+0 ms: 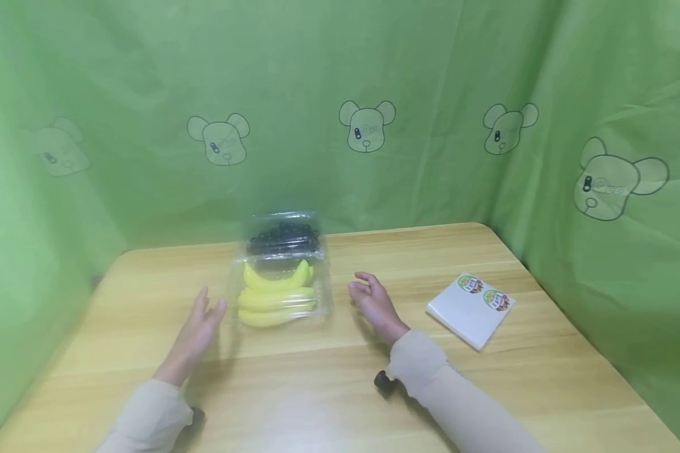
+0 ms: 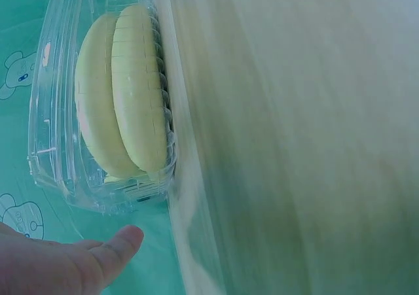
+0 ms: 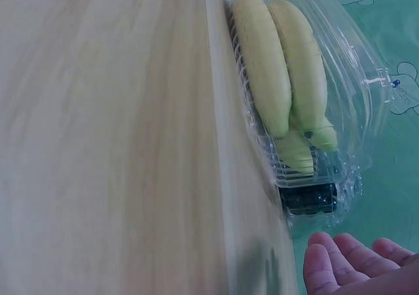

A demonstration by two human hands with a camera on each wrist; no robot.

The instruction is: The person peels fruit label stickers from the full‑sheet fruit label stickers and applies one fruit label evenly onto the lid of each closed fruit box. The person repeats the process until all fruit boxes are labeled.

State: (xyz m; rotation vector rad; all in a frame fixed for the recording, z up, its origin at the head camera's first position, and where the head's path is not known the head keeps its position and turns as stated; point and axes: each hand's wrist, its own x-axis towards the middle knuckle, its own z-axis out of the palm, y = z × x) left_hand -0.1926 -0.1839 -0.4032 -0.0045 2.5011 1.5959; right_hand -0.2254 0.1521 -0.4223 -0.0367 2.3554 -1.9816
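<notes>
A clear plastic box [image 1: 323,296] of yellow bananas [image 1: 277,296] stands on the table between the two hands. Behind it is another clear box holding dark grapes [image 1: 286,238]. My left hand [image 1: 197,330] is held to the left of the banana box, fingers extended and apart from it; its thumb [image 2: 121,249] shows in the left wrist view. On the other side my right hand [image 1: 376,307] is held with relaxed, slightly bent fingers, a gap between it and the box. Neither hand holds anything. The right wrist view shows its fingertips [image 3: 327,259] below the boxes.
A white square pad [image 1: 464,311] with two round fruit stickers [image 1: 497,300] lies to the right on the wooden table [image 1: 317,384]. Green curtains [image 1: 294,63] with bear-head drawings surround the table at the back and sides.
</notes>
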